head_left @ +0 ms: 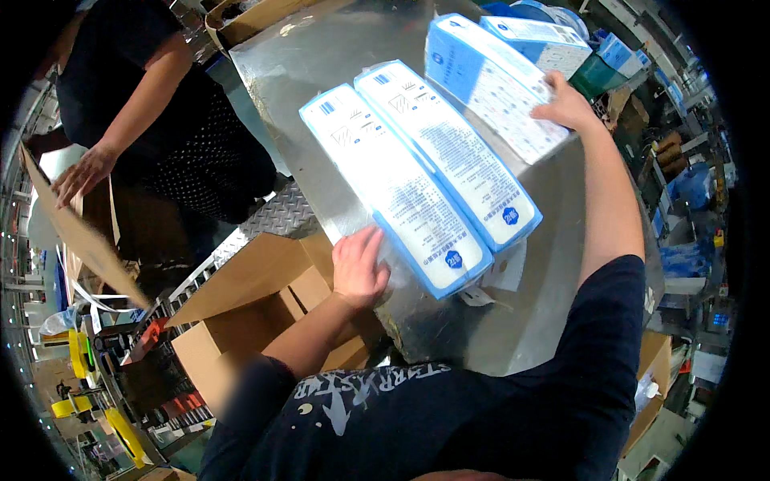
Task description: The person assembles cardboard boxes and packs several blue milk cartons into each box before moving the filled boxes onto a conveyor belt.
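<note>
Left hand (pixel 359 264) is at the lower left side of the left blue-and-white package (pixel 393 188), fingers loosely extended and close together, fingertips right at the package edge, nothing pinched that I can see. Right hand (pixel 565 106) is on the right edge of the upper package (pixel 493 88), thumb and index finger spread apart (other fingers hidden, so can't tell if it's a real grip or just a touch).

Packages all on a metal table (pixel 553 264). The left one and the middle package (pixel 449 152) lie side by side, long sides together, slanting down to the right, printed faces up. Upper package sits to the right of that pair, near the middle one, showing a dotted white face and a blue patch. A fourth package (pixel 537 40) is just beyond it, near the table's far end, partly covered.

Open cardboard box (pixel 241 321) below the table's left side, flaps up, left forearm crossing in front of it. Plate with a raised tread pattern (pixel 277 218) behind the box.

Co-worker in dark clothes at upper left; that person's hand (pixel 84 175) is on a cardboard flap (pixel 88 236). Yellow items (pixel 78 353) at the far left, green bin (pixel 597 76) beyond the table at upper right, contents too small to tell.
</note>
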Tool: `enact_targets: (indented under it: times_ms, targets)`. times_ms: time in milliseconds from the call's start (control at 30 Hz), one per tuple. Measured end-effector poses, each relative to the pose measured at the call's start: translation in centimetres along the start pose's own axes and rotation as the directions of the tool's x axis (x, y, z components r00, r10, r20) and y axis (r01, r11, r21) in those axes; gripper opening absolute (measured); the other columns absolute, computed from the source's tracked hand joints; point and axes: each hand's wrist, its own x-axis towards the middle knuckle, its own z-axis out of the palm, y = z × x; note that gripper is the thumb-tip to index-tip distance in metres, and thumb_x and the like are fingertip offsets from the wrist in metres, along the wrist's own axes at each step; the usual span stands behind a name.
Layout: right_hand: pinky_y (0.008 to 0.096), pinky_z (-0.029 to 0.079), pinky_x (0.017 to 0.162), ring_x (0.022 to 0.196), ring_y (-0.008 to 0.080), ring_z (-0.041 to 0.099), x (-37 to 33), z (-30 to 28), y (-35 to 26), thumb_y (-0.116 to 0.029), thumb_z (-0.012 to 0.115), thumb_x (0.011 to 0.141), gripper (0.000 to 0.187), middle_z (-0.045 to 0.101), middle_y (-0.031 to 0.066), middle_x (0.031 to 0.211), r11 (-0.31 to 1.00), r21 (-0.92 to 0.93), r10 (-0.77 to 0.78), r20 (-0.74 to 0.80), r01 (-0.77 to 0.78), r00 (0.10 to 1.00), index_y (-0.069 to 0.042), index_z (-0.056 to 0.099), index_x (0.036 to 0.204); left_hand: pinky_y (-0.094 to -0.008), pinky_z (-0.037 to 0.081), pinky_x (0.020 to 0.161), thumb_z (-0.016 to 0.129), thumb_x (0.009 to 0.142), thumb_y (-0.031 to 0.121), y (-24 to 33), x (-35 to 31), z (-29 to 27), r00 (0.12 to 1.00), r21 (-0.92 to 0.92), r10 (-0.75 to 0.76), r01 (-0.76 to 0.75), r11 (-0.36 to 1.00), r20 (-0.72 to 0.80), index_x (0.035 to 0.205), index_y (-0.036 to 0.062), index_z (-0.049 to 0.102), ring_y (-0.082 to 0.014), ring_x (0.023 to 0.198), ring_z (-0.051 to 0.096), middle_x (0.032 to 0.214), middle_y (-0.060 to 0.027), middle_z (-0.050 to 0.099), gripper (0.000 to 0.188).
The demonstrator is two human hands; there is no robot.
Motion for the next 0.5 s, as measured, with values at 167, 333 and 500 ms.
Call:
enact_targets:
  times_ms: [167,333,500]
  targets:
    - [0.04,0.045,0.086,0.101,0.0349,0.056,-2.9,1.9,-8.1,-0.037,0.067,0.059,0.096,0.054,0.0226,0.116,0.99,-0.065,-0.106,0.253,0.126,0.962,-0.021,0.019,0.14,-0.0428,0.024,0.098,0.065,0.068,0.032,-1.3,0.6,-1.0,0.996,-0.045,0.042,-0.038,0.998,0.084,0.128,0.0077,0.041,-0.0296,0.115,0.04,0.122,-0.012,0.046,0.069]
    - [0.0404,0.046,0.084,0.099,0.036,0.057,-15.2,-0.1,-13.7,-0.041,0.065,0.065,0.093,0.054,0.0248,0.113,0.962,-0.171,-0.139,0.363,0.213,0.921,-0.018,0.017,0.141,-0.031,0.043,0.086,0.055,0.084,0.036,-1.3,1.4,-7.3,0.806,-0.84,-0.265,0.542,-0.03,0.529,0.14,0.0136,0.007,-0.0262,0.117,0.041,0.132,-0.014,0.034,0.077]
    - [0.0375,0.044,0.089,0.105,0.0316,0.054,-20.5,2.5,-7.6,-0.039,0.066,0.071,0.089,0.05,0.0254,0.119,0.531,0.75,-0.075,0.504,-0.393,0.86,-0.001,0.02,0.137,-0.0406,0.044,0.091,0.061,0.077,0.042,-1.2,3.2,-11.0,0.69,-0.661,-0.021,0.701,0.269,0.723,0.137,0.0019,0.011,-0.0306,0.116,0.044,0.13,-0.0228,0.036,0.088]
